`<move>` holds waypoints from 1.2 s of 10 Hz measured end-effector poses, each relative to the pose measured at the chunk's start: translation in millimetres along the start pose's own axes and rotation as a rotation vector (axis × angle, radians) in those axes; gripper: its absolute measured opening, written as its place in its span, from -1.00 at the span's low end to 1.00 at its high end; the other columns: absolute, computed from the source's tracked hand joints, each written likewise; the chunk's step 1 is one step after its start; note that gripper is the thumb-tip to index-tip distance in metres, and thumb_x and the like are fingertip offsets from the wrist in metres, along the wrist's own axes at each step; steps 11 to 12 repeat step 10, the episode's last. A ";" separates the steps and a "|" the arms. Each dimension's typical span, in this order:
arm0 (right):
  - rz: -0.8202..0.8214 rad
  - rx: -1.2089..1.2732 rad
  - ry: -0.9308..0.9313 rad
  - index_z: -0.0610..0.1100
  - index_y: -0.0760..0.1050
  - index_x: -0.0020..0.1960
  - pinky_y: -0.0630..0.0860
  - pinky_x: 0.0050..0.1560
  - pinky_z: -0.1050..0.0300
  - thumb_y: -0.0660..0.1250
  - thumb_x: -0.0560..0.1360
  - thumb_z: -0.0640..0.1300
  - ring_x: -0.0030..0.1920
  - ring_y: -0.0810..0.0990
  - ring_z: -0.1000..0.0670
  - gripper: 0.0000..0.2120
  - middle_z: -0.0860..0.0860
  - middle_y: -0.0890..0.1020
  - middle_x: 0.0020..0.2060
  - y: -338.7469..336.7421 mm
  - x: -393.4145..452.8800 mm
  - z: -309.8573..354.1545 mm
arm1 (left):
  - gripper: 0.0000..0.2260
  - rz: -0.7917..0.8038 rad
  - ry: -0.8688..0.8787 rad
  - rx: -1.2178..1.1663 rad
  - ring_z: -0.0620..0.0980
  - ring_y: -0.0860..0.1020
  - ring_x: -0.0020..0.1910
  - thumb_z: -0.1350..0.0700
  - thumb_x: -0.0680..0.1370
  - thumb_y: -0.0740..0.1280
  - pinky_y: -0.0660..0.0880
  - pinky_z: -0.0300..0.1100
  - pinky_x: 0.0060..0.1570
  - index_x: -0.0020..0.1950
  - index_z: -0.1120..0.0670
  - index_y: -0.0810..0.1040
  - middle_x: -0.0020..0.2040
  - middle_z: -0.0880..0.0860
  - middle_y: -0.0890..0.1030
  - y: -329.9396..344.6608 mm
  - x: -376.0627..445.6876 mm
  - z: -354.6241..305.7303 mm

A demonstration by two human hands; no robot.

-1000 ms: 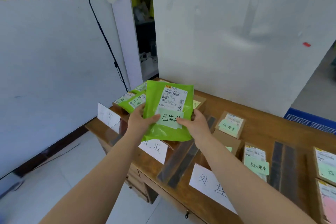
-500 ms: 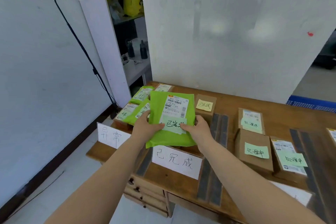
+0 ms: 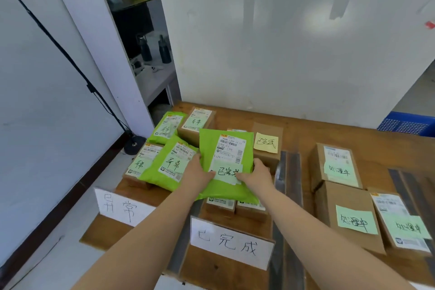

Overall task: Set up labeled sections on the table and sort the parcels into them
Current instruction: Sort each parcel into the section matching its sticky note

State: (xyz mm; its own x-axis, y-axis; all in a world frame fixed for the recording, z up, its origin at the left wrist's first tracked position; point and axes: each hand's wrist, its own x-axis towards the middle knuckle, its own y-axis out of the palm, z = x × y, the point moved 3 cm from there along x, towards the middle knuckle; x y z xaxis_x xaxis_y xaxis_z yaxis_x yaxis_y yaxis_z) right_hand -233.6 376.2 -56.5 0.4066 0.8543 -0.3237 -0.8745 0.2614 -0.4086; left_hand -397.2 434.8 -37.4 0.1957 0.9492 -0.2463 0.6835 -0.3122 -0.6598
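Observation:
A green mailer bag (image 3: 223,148) with a shipping label and a pale green note lies flat over brown boxes (image 3: 235,206) in the middle section of the wooden table (image 3: 306,132). My left hand (image 3: 196,173) holds its left edge, thumb on top. My right hand (image 3: 255,175) holds its right edge, thumb on the note. In front stands a white paper label (image 3: 231,242) for this section. Another white label (image 3: 122,207) marks the left section, which holds green bags (image 3: 169,165) and boxes (image 3: 196,122). Dark tape strips (image 3: 288,195) divide the sections.
Brown boxes with pale green notes (image 3: 336,167) (image 3: 350,216) (image 3: 400,221) fill the section to the right. A box with a yellow note (image 3: 267,146) sits behind the bag. A black stand (image 3: 134,145) rises at the left wall. A blue crate (image 3: 407,123) is at far right.
Both hands have lowered the green bag from chest height down onto the boxes in the middle section. The view has tilted down toward the table.

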 end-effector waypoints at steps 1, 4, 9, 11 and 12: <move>0.022 -0.093 0.025 -0.11 0.36 0.10 0.54 0.04 -0.01 0.43 0.41 -0.20 0.05 0.58 -0.07 -0.66 -0.06 0.60 0.10 7.4 16.5 -6.4 | -0.38 0.038 -0.041 0.067 0.12 0.39 0.32 0.14 0.47 0.38 0.35 -0.11 0.18 0.44 0.17 0.17 0.37 0.14 0.38 11.5 16.4 7.7; -0.068 -0.238 0.082 -0.06 0.32 0.02 0.46 -0.23 0.13 0.46 0.38 -0.12 -0.14 0.55 0.03 -0.65 -0.02 0.62 0.04 6.2 25.2 -14.8 | -0.35 0.159 0.031 0.106 0.10 0.39 0.33 0.13 0.46 0.39 0.35 -0.13 0.19 0.47 0.15 0.15 0.39 0.12 0.38 25.7 47.7 15.7; -0.286 -0.519 0.251 -0.14 0.26 0.31 0.49 0.06 -0.03 0.45 0.36 0.06 0.24 0.43 -0.13 -0.35 -0.07 0.41 0.24 4.6 -13.4 -13.1 | -0.48 0.310 0.190 0.114 0.10 0.43 0.25 0.17 0.44 0.41 0.38 -0.19 0.06 0.34 0.19 0.30 0.31 0.16 0.42 24.2 51.6 15.4; -0.351 -0.640 0.204 -0.16 0.23 0.34 0.46 0.09 -0.04 0.42 0.38 0.11 0.29 0.35 -0.13 -0.32 -0.08 0.34 0.28 -0.9 -22.9 6.2 | -0.51 0.296 0.263 0.119 0.13 0.43 0.25 0.16 0.45 0.40 0.38 -0.14 0.05 0.32 0.20 0.32 0.31 0.18 0.41 6.7 51.2 1.1; -0.351 -0.640 0.204 -0.16 0.23 0.34 0.46 0.09 -0.04 0.42 0.38 0.11 0.29 0.35 -0.13 -0.32 -0.08 0.34 0.28 -0.9 -22.9 6.2 | -0.51 0.296 0.263 0.119 0.13 0.43 0.25 0.16 0.45 0.40 0.38 -0.14 0.05 0.32 0.20 0.32 0.31 0.18 0.41 6.7 51.2 1.1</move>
